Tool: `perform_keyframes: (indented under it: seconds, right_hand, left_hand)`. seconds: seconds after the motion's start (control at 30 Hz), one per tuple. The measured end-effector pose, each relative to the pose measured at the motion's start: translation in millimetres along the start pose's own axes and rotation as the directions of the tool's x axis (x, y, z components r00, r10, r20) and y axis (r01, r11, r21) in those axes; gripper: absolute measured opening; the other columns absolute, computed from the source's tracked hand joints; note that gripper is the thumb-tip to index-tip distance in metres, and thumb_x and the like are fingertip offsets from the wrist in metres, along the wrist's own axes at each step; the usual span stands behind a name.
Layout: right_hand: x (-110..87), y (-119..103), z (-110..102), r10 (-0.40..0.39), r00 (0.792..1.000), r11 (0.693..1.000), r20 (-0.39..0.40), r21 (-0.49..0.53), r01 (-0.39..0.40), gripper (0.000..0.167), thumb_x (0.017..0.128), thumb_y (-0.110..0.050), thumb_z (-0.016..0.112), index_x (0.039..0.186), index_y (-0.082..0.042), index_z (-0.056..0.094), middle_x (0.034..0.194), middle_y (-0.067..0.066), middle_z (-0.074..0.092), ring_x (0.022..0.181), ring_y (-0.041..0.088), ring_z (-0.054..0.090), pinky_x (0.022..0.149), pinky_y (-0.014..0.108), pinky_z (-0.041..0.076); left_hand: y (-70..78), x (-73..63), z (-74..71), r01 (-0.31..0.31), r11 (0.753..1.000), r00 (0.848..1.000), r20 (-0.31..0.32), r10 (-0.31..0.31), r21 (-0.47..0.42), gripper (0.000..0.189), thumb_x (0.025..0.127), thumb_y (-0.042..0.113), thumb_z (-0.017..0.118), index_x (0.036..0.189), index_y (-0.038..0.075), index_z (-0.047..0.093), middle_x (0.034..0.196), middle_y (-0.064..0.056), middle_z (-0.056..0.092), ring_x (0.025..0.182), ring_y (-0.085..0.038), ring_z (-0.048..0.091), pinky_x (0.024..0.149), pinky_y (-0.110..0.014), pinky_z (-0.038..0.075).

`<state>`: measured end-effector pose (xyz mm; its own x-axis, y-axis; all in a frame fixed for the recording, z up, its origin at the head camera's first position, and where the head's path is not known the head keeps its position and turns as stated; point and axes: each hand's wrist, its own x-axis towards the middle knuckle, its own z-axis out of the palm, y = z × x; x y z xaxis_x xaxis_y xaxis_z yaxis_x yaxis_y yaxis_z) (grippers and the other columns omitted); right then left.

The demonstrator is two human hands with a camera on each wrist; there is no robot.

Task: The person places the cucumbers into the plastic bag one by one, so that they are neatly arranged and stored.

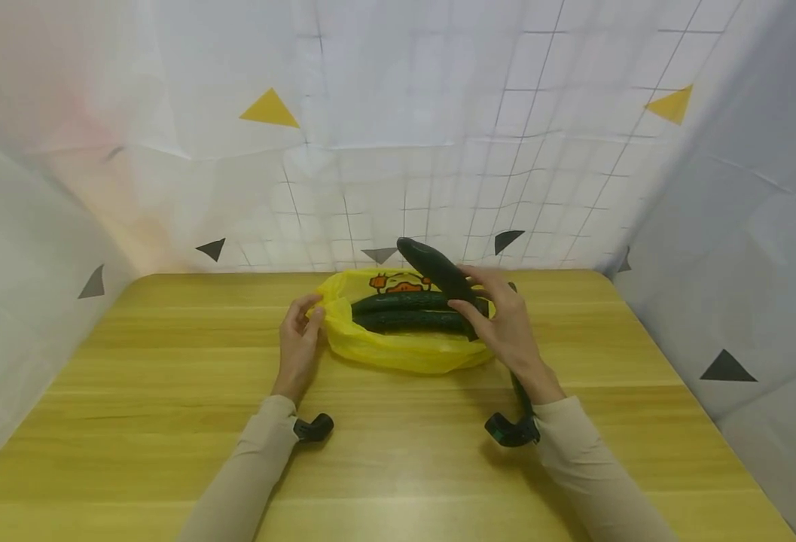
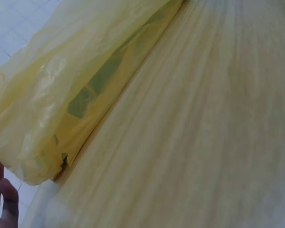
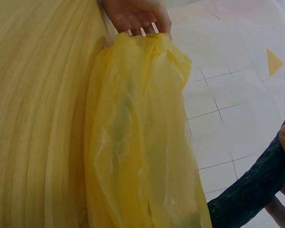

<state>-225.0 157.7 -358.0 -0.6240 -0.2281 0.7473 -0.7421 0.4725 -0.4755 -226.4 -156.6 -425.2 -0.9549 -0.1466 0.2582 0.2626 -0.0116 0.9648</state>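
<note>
A yellow plastic bag lies on the table with its mouth spread wide. Inside it, two dark green cucumbers lie side by side. My left hand pinches the bag's left rim; the right wrist view shows those fingers on the gathered plastic. Above the bag's right end, my right hand grips another cucumber between thumb and fingers. That cucumber is tilted, its far end up and to the left, its near end over the bag's opening.
A dark, narrow length shows beside the right wrist, partly hidden by the hand; I cannot tell what it is. Black wrist cameras sit on both wrists. The wooden table meets white sheets at the back and sides.
</note>
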Motion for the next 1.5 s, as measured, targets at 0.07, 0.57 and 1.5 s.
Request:
perform_keyframes:
  seconds: [0.07, 0.57, 1.5]
  right_hand:
    - [1.1, -1, 1, -0.007, 1.0, 1.0, 0.01, -0.023, 0.008, 0.054, 0.079, -0.005, 0.075, 0.129, -0.012, 0.057, 0.122, 0.009, 0.06, 0.104, 0.023, 0.059, 0.084, 0.039, 0.053]
    - [6.3, -1, 9, -0.008, 0.999, 0.999, 0.052, -0.053, 0.011, 0.054, 0.081, -0.01, 0.073, 0.132, -0.013, 0.056, 0.121, 0.008, 0.061, 0.105, 0.024, 0.061, 0.085, 0.038, 0.051]
    - [19.0, 3, 42, 0.235, 0.892, 0.938, 0.387, -0.33, -0.104, 0.046, 0.085, -0.019, 0.071, 0.129, -0.013, 0.058, 0.114, 0.011, 0.062, 0.093, 0.026, 0.061, 0.078, 0.041, 0.052]
  left_hand:
    - [0.0, -0.1, 0.1, 0.002, 1.0, 1.0, -0.006, -0.002, 0.002, 0.033, 0.097, 0.019, 0.053, 0.127, 0.006, 0.053, 0.133, -0.006, 0.053, 0.075, -0.032, 0.044, 0.063, -0.031, 0.044]
    - [1.2, 0.8, -2.9, 0.06, 0.996, 0.998, -0.014, -0.061, -0.064, 0.035, 0.095, 0.015, 0.057, 0.129, 0.009, 0.051, 0.142, -0.002, 0.045, 0.093, -0.01, 0.061, 0.08, -0.03, 0.053]
    - [-20.1, 8.2, -5.7, -0.006, 0.974, 0.999, -0.034, -0.002, -0.227, 0.036, 0.092, 0.013, 0.061, 0.127, 0.008, 0.052, 0.137, -0.004, 0.049, 0.094, -0.013, 0.064, 0.073, -0.022, 0.054]
